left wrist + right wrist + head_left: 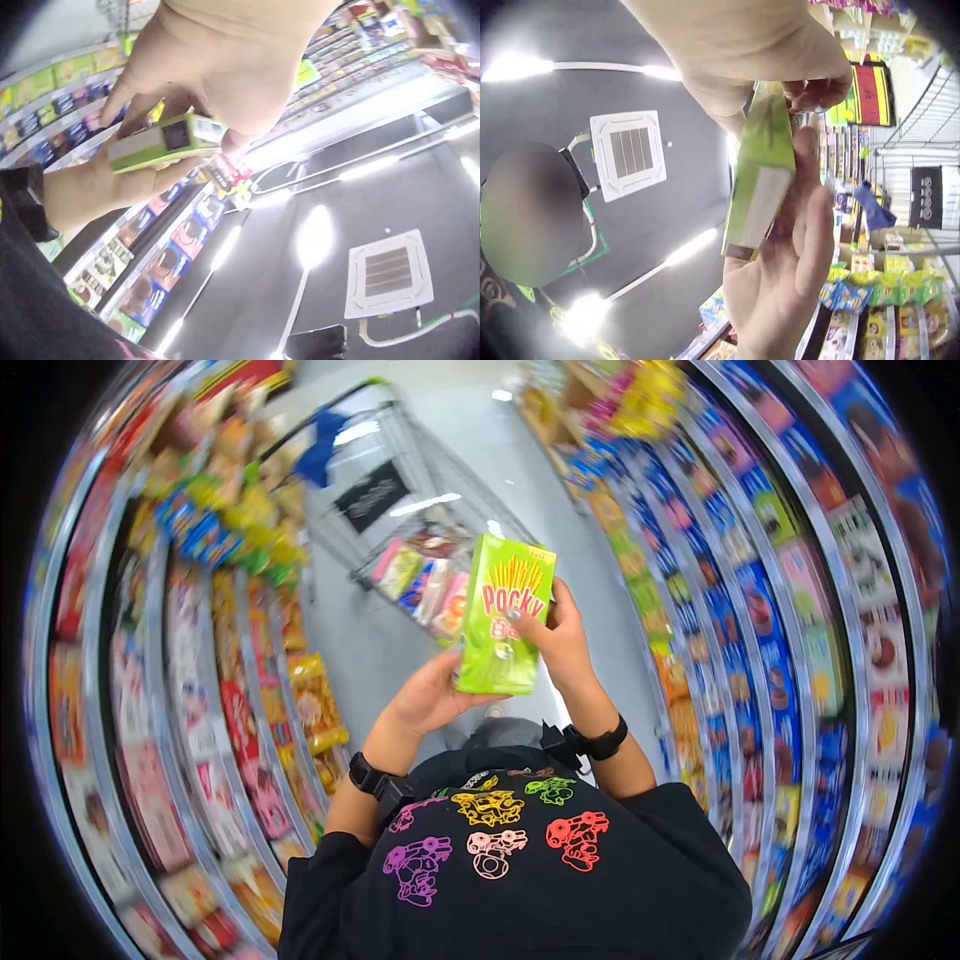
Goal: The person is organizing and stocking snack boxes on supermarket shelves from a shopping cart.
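Note:
A green Pocky box is held upright in front of the chest, its printed front facing up toward the head camera. My left hand grips its lower left corner, thumb at the edge and fingers going behind. On the right side, my right hand holds the box with the thumb across the front; its other fingers are mostly hidden behind. In the left wrist view, the narrow end of the box shows between both hands. The right wrist view shows the box's side with the left palm beneath it.
A wire shopping cart stands ahead, with several colourful packages in it and a blue cloth hanging over its side. Shelves of snacks line the left, and more shelves with boxes line the right of the aisle.

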`<act>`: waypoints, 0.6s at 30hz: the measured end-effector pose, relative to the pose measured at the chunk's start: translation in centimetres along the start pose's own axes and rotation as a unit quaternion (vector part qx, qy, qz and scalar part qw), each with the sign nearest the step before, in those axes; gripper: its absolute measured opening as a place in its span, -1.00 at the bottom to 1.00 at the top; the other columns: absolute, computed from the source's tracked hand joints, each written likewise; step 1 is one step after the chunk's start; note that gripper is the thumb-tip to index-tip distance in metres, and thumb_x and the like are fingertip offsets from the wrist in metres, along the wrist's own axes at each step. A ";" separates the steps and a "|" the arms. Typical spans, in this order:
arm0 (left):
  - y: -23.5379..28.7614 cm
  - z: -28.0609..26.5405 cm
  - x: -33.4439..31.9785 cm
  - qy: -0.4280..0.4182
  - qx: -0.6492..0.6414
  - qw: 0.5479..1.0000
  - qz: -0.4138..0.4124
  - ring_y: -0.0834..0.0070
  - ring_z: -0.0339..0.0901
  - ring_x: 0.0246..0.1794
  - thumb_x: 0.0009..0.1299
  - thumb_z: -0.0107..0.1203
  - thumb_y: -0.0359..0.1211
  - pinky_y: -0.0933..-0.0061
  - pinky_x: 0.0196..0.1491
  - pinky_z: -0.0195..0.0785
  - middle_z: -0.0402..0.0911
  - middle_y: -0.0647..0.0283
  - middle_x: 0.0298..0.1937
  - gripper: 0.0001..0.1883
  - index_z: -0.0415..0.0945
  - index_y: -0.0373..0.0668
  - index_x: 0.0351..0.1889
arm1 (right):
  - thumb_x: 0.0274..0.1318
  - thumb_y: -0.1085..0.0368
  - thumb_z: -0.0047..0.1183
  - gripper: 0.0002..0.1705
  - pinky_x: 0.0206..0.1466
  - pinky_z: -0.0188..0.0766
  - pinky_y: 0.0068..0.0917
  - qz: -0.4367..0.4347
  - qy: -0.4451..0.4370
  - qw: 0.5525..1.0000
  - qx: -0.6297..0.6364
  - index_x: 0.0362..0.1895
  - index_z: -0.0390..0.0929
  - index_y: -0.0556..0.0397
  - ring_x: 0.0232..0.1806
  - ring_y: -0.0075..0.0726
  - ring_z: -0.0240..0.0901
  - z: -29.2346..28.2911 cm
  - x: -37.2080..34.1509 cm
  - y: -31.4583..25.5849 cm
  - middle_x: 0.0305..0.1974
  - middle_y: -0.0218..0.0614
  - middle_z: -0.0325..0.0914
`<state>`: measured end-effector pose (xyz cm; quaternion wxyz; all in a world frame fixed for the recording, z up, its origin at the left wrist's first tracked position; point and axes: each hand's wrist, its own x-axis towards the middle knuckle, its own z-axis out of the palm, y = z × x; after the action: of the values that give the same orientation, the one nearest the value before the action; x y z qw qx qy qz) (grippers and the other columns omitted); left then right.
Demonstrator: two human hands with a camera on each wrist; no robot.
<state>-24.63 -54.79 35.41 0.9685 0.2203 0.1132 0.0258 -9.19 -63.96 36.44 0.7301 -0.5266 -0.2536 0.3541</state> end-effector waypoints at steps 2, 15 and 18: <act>-1.5 -0.1 -3.8 0.074 0.119 0.986 0.095 0.36 0.30 0.16 0.35 -0.11 -0.26 0.23 0.15 0.22 0.30 0.16 0.18 -0.47 0.08 -0.25 0.24 | -0.04 0.40 0.10 -0.40 -0.10 0.39 -0.50 -0.016 -0.076 0.996 -0.046 0.11 0.15 0.21 -0.15 -0.40 0.43 2.2 -0.3 0.9 -0.13 -0.20 0.44; -28.4 5.5 -34.7 0.567 0.043 0.685 0.456 0.43 0.55 -0.28 0.26 0.03 -0.39 0.41 -0.30 0.50 0.51 0.13 -0.13 -0.24 -0.16 0.07 0.37 | 0.10 0.34 -0.06 -0.45 -0.26 0.46 -0.52 0.451 -0.538 0.712 0.014 0.19 0.12 0.17 -0.31 -0.43 0.50 17.3 -28.0 8.2 -0.19 -0.23 0.49; -30.6 6.6 -34.8 0.539 -0.013 0.653 0.532 0.42 0.54 -0.23 0.27 0.01 -0.42 0.38 -0.29 0.50 0.50 0.12 -0.10 -0.23 -0.19 0.09 0.38 | 0.11 0.32 -0.06 -0.48 -0.21 0.46 -0.49 0.481 -0.581 0.656 0.001 0.15 0.15 0.17 -0.25 -0.39 0.49 18.4 -29.8 10.0 -0.16 -0.22 0.48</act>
<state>-56.92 -88.65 35.19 0.5603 0.1773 0.4786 0.6524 -43.85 -74.56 32.83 0.1618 -0.2614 -0.3367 0.8900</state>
